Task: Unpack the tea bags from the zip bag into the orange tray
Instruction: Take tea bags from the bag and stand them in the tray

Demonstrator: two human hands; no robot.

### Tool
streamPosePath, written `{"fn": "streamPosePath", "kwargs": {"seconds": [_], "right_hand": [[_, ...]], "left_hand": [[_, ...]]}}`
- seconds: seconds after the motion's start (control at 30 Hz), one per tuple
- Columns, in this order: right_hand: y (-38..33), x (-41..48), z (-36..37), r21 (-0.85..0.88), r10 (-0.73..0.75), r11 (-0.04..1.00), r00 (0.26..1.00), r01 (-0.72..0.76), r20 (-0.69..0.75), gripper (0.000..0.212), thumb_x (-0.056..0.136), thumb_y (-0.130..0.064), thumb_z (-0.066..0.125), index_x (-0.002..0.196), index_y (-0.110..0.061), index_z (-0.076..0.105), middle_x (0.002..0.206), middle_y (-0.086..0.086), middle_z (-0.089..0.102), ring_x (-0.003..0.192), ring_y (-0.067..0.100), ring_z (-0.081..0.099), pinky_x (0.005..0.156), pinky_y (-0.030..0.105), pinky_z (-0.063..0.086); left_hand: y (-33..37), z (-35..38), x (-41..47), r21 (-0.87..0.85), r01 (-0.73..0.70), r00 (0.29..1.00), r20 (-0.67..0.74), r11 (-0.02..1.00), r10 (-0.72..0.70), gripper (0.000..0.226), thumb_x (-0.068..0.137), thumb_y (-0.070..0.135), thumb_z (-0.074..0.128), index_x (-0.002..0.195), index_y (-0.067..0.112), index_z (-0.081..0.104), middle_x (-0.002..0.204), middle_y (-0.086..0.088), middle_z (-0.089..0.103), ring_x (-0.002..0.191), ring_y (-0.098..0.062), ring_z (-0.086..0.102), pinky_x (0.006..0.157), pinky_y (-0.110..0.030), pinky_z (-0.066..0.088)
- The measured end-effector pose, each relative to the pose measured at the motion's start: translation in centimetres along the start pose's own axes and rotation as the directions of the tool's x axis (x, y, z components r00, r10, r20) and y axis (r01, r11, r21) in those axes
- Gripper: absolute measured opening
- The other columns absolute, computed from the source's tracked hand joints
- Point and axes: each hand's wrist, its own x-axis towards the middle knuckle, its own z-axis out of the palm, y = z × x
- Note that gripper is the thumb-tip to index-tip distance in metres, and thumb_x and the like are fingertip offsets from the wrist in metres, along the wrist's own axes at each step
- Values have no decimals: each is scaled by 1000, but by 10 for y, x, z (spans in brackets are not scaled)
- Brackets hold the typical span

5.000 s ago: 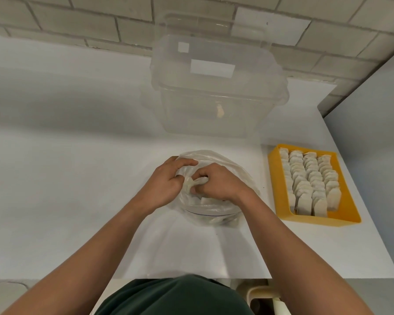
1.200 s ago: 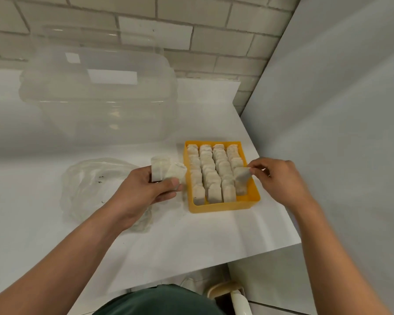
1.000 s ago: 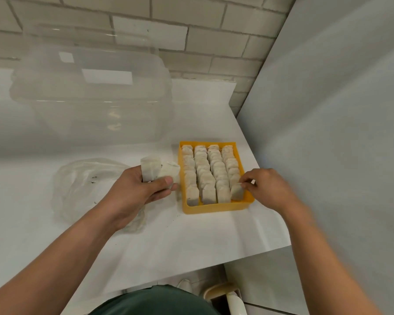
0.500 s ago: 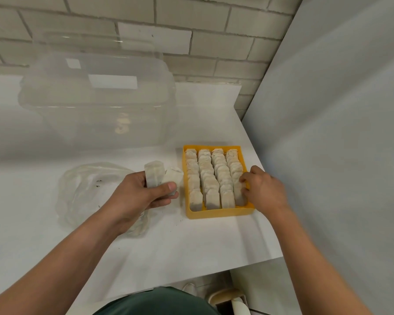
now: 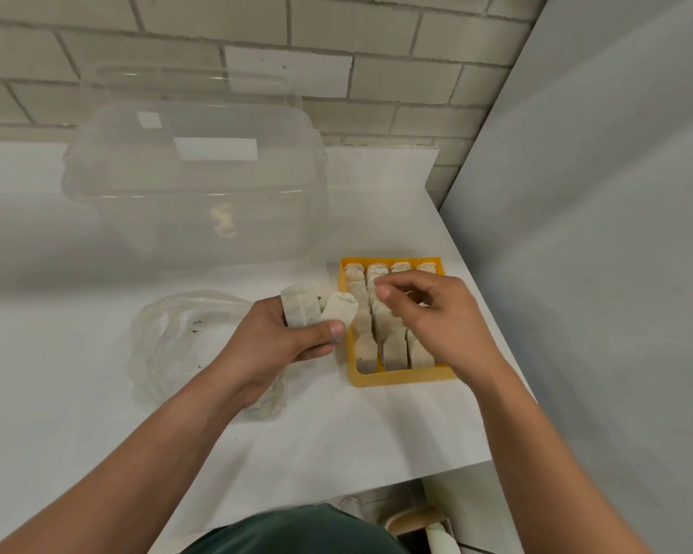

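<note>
Both hands are over the white table [image 5: 337, 433], with the forearms reaching forward from the bottom edge. The left hand [image 5: 293, 345] has its fingers and thumb curled round a small bunch of tea bags [image 5: 303, 311], which stick up above the fist and fan out a little to the right. This hand is just left of the orange tray [image 5: 401, 378], above the right edge of the zip bag [image 5: 177, 341], which lies crumpled on the table. The right hand [image 5: 437, 317] hovers over the tray, back of the hand up, the fingers loosely bent with their tips toward the bunch; I see nothing held in it. Under it, rows of tea bags [image 5: 393, 349] stand upright in the tray. Behind, a clear plastic box [image 5: 193, 193] stands near the brick wall [image 5: 377, 26].
</note>
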Motion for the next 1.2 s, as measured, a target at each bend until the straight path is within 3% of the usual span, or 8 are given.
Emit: {"fn": "streamPosePath", "kwargs": {"seconds": [0.13, 0.3, 0.47, 0.6, 0.7, 0.8, 1.03, 1.2], "right_hand": [[-13, 3, 16, 57, 27, 998, 990, -36, 141, 19, 92, -28, 76, 111, -28, 78, 98, -14, 75, 92, 1, 70, 85, 18, 55], [-12, 10, 19, -109, -64, 991, 995, 73, 83, 8, 92, -22, 75, 96, -29, 77, 89, -15, 74, 84, 2, 68, 72, 10, 46], [-16, 10, 17, -171, -123, 975, 987, 139, 100, 8, 93, -25, 74, 100, -28, 77, 91, -15, 74, 86, 1, 68, 73, 9, 47], [-20, 12, 9, -249, -84, 960, 981, 127, 177, 19, 93, -31, 74, 112, -33, 75, 94, -18, 72, 84, -1, 65, 74, 13, 51], [-19, 14, 5, -331, -97, 929, 970, 169, 222, 12, 94, -30, 73, 104, -33, 78, 95, -19, 74, 86, -2, 65, 77, 16, 51], [-17, 13, -2, -329, -96, 932, 978, 154, 184, 8, 93, -28, 75, 96, -35, 76, 89, -20, 73, 82, -3, 65, 72, 11, 48], [3, 3, -30, -266, -83, 959, 995, 96, 58, 11, 93, -19, 74, 97, -29, 76, 86, -16, 75, 82, 3, 73, 82, 26, 57], [32, -4, -58, -392, -32, 920, 996, -5, -89, 10, 94, -20, 72, 98, -29, 76, 86, -22, 71, 81, -2, 66, 71, 6, 47]], "left_hand": [[1, 1, -1, -39, -10, 1000, 0, 999, 10, 28, 83, 4, 83, 110, 4, 73, 101, -17, 79, 98, -28, 78, 75, -23, 61], [0, -2, -2, -102, -3, 999, 47, 995, 8, 23, 93, 3, 73, 116, 7, 72, 109, -16, 78, 104, -28, 77, 80, -23, 61], [-2, -4, -3, -118, 10, 995, 96, 993, 2, 20, 96, -2, 67, 115, 0, 70, 111, -19, 77, 105, -28, 76, 83, -21, 60], [-3, -2, -4, -99, 8, 995, 101, 995, 2, 18, 95, -1, 69, 113, -2, 69, 110, -17, 78, 103, -28, 77, 81, -20, 60], [-4, -1, -3, -98, 18, 996, 86, 995, -10, 18, 95, 1, 69, 113, 0, 70, 110, -17, 78, 103, -28, 77, 83, -22, 61], [-5, -1, -2, -133, 47, 997, 72, 990, -38, 17, 97, 2, 66, 114, 1, 69, 110, -18, 77, 104, -28, 77, 83, -24, 61], [-5, -2, -1, -114, 40, 999, 9, 993, -39, 17, 98, 5, 67, 114, 1, 64, 109, -17, 78, 102, -27, 77, 76, -27, 62], [-7, -2, 1, -145, 6, 999, -31, 989, -10, 19, 96, 4, 69, 114, -3, 66, 110, -19, 77, 101, -28, 77, 80, -26, 63]]}}
